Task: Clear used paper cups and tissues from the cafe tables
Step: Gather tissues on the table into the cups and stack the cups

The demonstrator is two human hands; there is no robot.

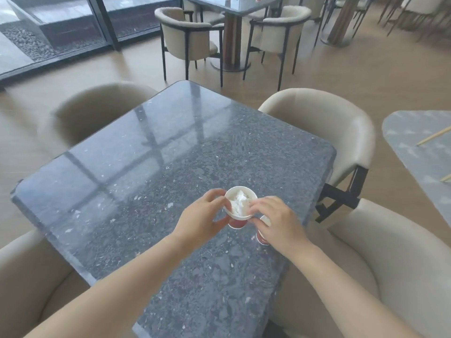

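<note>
Two hands meet over the near right part of the dark speckled table. The left hand grips a nested stack of red paper cups by its side, fingers curled round the white rim — any print on the red walls is too blurred to read. Crumpled white tissue fills the top cup. The right hand has its fingers bent, tips touching the tissue at the stack's right rim; whether they pinch it I cannot tell. Just beneath that hand a second red cup shows, partly hidden. Beige chairs ring the table.
</note>
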